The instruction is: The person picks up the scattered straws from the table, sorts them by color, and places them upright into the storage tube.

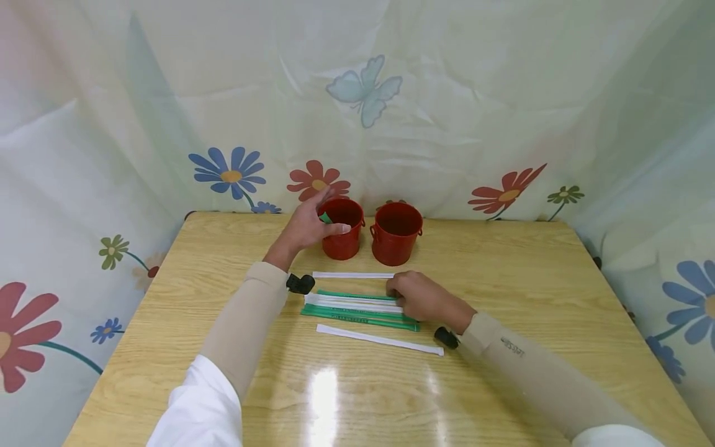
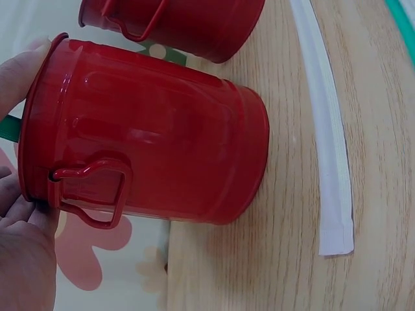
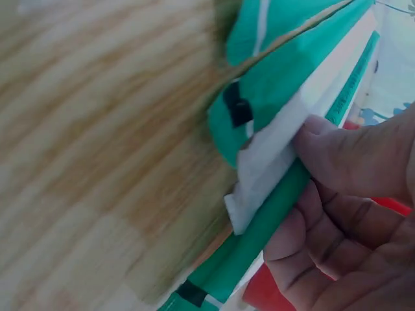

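Note:
My left hand (image 1: pixel 306 225) holds the left red bucket (image 2: pixel 149 129) at its rim, thumb on the near side and fingers round the far side. A green strip (image 2: pixel 10 128) shows inside that bucket's mouth. With thumb and index finger my right hand (image 1: pixel 421 297) pinches a green-wrapped straw (image 3: pixel 275 204) at its right part; the thumb also touches a white-wrapped straw (image 3: pixel 266 172). More green-wrapped straws (image 1: pixel 357 315) lie side by side with white ones on the table, under and beside the right hand.
Another red bucket (image 1: pixel 395 248) stands just right of the held one. Single white-wrapped straws lie behind the bundle, one white straw (image 1: pixel 352 275), and in front of it, another white straw (image 1: pixel 380 339). A flowered curtain (image 1: pixel 436 155) rises behind the wooden table (image 1: pixel 223 248).

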Demonstrator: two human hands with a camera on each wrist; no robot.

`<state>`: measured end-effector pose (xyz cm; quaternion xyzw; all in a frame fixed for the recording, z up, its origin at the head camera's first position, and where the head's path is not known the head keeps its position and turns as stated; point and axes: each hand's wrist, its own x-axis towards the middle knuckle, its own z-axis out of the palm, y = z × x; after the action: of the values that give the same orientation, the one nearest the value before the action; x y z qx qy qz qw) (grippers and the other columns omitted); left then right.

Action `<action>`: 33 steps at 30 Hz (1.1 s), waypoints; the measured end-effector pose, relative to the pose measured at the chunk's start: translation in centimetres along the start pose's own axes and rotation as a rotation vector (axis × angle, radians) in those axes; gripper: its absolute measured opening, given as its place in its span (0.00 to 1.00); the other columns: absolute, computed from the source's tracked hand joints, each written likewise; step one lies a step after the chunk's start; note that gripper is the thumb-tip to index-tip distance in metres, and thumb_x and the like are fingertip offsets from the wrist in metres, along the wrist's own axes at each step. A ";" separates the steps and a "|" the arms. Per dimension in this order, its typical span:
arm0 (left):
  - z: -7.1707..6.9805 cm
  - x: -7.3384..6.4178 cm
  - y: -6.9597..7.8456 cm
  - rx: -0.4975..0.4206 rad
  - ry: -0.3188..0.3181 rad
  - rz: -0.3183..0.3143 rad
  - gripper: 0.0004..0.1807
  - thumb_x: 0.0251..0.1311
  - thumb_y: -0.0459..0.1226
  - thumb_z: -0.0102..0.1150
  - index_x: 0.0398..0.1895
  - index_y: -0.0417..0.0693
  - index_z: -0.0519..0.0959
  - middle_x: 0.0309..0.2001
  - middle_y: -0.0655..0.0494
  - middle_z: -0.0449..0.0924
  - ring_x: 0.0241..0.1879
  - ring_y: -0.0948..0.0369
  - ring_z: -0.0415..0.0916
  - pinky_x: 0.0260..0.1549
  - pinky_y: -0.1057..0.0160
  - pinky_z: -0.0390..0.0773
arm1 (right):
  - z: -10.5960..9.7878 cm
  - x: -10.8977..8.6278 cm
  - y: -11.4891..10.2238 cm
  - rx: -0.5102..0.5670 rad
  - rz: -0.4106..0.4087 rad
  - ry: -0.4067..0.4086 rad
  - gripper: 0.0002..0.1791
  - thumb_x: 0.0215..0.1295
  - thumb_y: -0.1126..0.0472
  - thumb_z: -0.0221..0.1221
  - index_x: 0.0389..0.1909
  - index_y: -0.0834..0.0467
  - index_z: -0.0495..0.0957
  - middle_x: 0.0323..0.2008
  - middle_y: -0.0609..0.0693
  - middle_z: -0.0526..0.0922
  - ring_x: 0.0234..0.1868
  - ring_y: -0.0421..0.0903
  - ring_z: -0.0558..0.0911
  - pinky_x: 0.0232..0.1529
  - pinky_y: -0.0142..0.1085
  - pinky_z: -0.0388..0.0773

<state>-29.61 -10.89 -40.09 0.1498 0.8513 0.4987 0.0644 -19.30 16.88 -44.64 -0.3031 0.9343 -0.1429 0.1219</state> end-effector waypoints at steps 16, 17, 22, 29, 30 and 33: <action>-0.2 0.0 0.1 0.016 -0.006 0.023 0.56 0.58 0.49 0.77 0.85 0.55 0.52 0.81 0.56 0.62 0.80 0.52 0.59 0.71 0.47 0.75 | -2.9 -1.5 -0.2 0.256 -0.113 0.252 0.08 0.64 0.74 0.66 0.33 0.58 0.80 0.29 0.45 0.76 0.33 0.42 0.74 0.36 0.31 0.75; -0.1 -0.1 0.1 0.020 -0.007 0.020 0.56 0.58 0.49 0.77 0.85 0.55 0.52 0.81 0.56 0.62 0.80 0.52 0.59 0.71 0.47 0.76 | -2.9 -1.5 -0.3 0.288 -0.132 0.287 0.09 0.63 0.75 0.67 0.34 0.58 0.80 0.30 0.46 0.77 0.34 0.42 0.75 0.37 0.31 0.77; 0.1 -0.1 -0.2 0.019 -0.012 0.019 0.55 0.60 0.45 0.76 0.85 0.54 0.52 0.81 0.55 0.63 0.80 0.51 0.59 0.69 0.47 0.77 | -3.1 -1.5 -0.9 0.453 -0.194 0.426 0.11 0.59 0.77 0.68 0.33 0.60 0.80 0.30 0.50 0.80 0.34 0.41 0.78 0.40 0.30 0.82; 0.0 0.0 -0.1 0.010 -0.018 0.023 0.56 0.59 0.46 0.76 0.85 0.52 0.51 0.81 0.55 0.62 0.80 0.51 0.59 0.71 0.47 0.76 | -5.0 -1.1 -2.3 0.578 -0.239 0.540 0.09 0.59 0.79 0.68 0.33 0.63 0.82 0.29 0.55 0.82 0.33 0.38 0.80 0.40 0.28 0.84; -0.1 0.0 -0.1 0.014 -0.015 0.024 0.56 0.59 0.47 0.76 0.85 0.52 0.51 0.81 0.55 0.62 0.80 0.51 0.60 0.71 0.47 0.76 | -5.3 -0.9 -2.5 0.583 -0.232 0.557 0.09 0.59 0.79 0.67 0.33 0.62 0.82 0.28 0.55 0.83 0.32 0.38 0.80 0.39 0.28 0.83; -0.2 0.0 0.1 0.025 -0.010 0.023 0.56 0.59 0.47 0.77 0.85 0.52 0.52 0.81 0.54 0.62 0.79 0.52 0.61 0.71 0.47 0.76 | -6.5 -0.6 -3.1 0.602 -0.226 0.589 0.09 0.61 0.78 0.66 0.33 0.62 0.82 0.28 0.56 0.83 0.29 0.37 0.80 0.34 0.28 0.83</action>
<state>-29.69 -10.99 -39.96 0.1631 0.8553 0.4879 0.0610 -19.22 16.07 -37.50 -0.3010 0.8068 -0.5016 -0.0832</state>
